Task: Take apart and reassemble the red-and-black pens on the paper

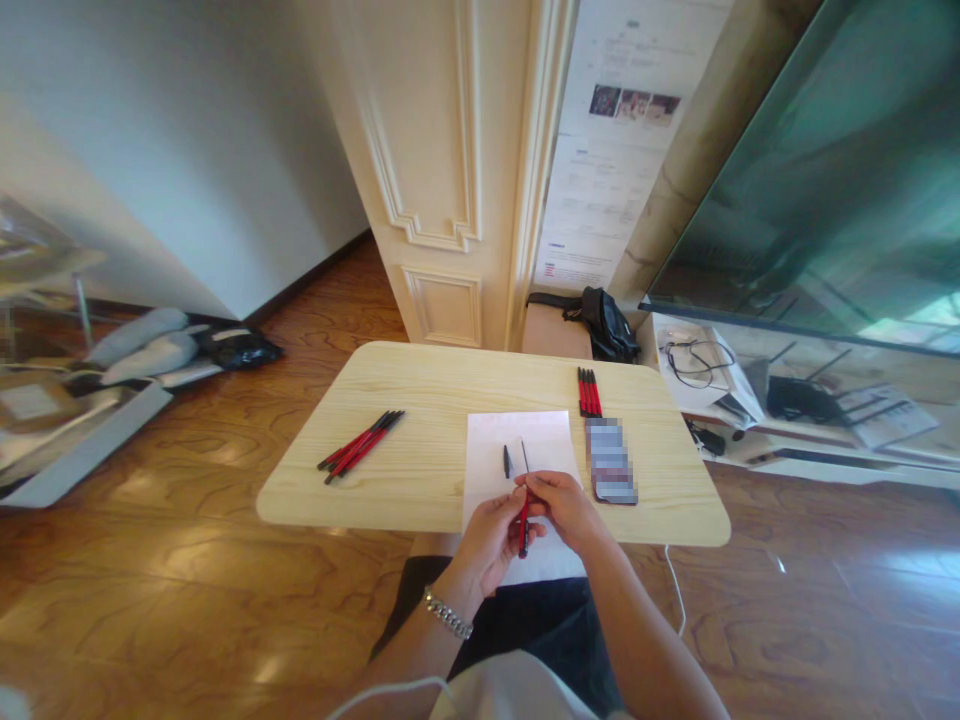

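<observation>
On the floor at the far left lie grey padded rolls [139, 345] and a black bag [236, 348], well apart from the light wooden table [420, 500]. On the left part of the tabletop a loose bundle of red-and-black pens [360, 446] lies slanted, its tips pointing toward the far right corner. In the middle a white sheet of paper [495, 440] runs from mid-table over the near edge. On it lie a small black cap [507, 461] and, just beside it, a thin dark refill [525, 455]; the two look apart, though at this size it is hard to be sure.

Over the near end of the sheet the left hand [487, 535], a metal bracelet [448, 613] on its wrist, curls its fingers around the lower half of a red pen [523, 525]. The right hand [566, 505] pinches the upper end of the same pen, so both hands are clasped on it. The pen stands nearly upright between them, above the table's near edge.

Right of the sheet a second row of pens [589, 392] lies straight and close together, and just nearer sits a blurred flat object [611, 460]. Beyond the table's far right corner a dark pouch [607, 325] rests on a box, and further right a low shelf [825, 450] carries cables and a black router [806, 400]
</observation>
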The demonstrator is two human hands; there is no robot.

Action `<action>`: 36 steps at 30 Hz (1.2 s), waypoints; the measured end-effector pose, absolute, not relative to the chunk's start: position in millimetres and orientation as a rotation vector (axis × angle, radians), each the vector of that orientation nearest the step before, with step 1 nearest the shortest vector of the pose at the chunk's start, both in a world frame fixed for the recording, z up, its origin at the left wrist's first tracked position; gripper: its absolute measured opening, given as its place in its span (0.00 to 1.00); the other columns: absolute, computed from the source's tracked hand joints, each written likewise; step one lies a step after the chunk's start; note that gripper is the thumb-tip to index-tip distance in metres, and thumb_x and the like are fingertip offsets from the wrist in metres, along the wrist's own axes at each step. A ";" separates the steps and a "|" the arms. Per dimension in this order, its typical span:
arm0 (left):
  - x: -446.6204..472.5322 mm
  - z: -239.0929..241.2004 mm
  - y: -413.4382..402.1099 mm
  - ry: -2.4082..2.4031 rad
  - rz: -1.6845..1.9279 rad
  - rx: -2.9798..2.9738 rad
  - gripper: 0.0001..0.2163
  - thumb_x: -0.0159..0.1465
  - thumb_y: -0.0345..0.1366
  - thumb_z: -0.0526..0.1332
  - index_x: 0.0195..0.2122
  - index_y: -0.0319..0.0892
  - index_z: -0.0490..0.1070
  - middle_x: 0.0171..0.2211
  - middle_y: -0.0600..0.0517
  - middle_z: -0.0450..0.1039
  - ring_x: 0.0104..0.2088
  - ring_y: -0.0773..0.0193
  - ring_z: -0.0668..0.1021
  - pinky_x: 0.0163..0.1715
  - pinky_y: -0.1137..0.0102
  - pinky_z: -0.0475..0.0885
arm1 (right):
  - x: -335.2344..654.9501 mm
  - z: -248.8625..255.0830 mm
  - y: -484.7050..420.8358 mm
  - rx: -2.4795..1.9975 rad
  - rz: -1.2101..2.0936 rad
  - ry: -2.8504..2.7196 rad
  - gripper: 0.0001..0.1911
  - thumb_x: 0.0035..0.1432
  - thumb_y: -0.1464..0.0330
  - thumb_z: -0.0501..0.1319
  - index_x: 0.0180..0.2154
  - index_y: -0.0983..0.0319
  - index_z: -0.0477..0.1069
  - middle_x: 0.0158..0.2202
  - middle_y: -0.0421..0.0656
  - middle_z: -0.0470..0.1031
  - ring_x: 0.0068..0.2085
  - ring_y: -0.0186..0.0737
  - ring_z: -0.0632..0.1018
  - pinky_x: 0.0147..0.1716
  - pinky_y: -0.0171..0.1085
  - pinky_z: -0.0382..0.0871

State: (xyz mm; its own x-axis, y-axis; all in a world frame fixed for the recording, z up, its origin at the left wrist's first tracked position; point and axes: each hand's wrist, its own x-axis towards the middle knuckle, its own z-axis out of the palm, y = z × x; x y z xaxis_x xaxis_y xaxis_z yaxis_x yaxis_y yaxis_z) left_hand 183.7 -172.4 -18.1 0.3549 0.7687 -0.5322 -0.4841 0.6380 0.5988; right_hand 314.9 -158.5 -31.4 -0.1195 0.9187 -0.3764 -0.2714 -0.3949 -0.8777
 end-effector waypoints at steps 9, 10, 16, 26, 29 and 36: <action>182.6 -27.8 -178.2 0.924 0.842 0.447 0.14 0.57 0.44 0.65 0.34 0.37 0.69 0.32 0.45 0.77 0.22 0.66 0.79 0.19 0.76 0.69 | 332.5 -44.8 -129.8 -1.423 1.287 -1.154 0.14 0.49 0.65 0.62 0.38 0.65 0.76 0.31 0.45 0.78 0.29 0.36 0.75 0.31 0.36 0.68; 182.1 -29.3 -178.6 0.925 0.847 0.451 0.15 0.57 0.44 0.65 0.35 0.37 0.68 0.32 0.45 0.77 0.23 0.65 0.79 0.20 0.75 0.70 | 334.2 -46.3 -124.7 -1.475 1.227 -1.183 0.14 0.49 0.66 0.61 0.38 0.65 0.75 0.31 0.45 0.78 0.28 0.36 0.75 0.31 0.36 0.69; 179.4 -32.3 -177.7 0.941 0.874 0.469 0.15 0.57 0.44 0.65 0.35 0.38 0.66 0.30 0.48 0.75 0.24 0.65 0.78 0.23 0.73 0.71 | 337.7 -42.2 -113.9 -1.803 0.793 -1.480 0.11 0.56 0.69 0.57 0.39 0.61 0.76 0.34 0.44 0.79 0.33 0.38 0.77 0.36 0.36 0.67; 180.8 -28.0 -175.4 0.975 0.934 0.528 0.16 0.55 0.46 0.65 0.36 0.39 0.67 0.25 0.54 0.69 0.24 0.65 0.76 0.24 0.70 0.73 | 332.8 -35.1 -123.6 -1.816 0.611 -1.676 0.11 0.58 0.68 0.57 0.40 0.59 0.75 0.38 0.44 0.77 0.38 0.38 0.76 0.39 0.33 0.65; 181.5 -27.0 -175.5 0.973 0.929 0.543 0.16 0.56 0.46 0.65 0.35 0.39 0.66 0.24 0.55 0.68 0.23 0.65 0.76 0.24 0.70 0.73 | 329.3 -33.0 -124.0 -1.833 0.571 -1.770 0.10 0.57 0.66 0.59 0.39 0.59 0.76 0.35 0.44 0.76 0.37 0.38 0.75 0.37 0.33 0.64; 179.6 -28.6 -174.6 0.960 0.942 0.559 0.15 0.56 0.46 0.64 0.36 0.40 0.67 0.24 0.54 0.69 0.24 0.65 0.76 0.25 0.68 0.73 | 327.4 -37.7 -120.2 -1.870 0.508 -1.813 0.11 0.58 0.71 0.56 0.39 0.61 0.77 0.36 0.46 0.75 0.39 0.39 0.74 0.40 0.34 0.63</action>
State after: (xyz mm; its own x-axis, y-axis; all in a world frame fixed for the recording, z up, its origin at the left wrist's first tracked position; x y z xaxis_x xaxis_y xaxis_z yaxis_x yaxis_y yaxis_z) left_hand 179.6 -174.6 -28.6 0.2443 0.8667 -0.4348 -0.4187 0.4987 0.7589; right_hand 327.4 -120.2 -37.7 0.0518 0.9964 0.0664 0.8168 -0.0040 -0.5770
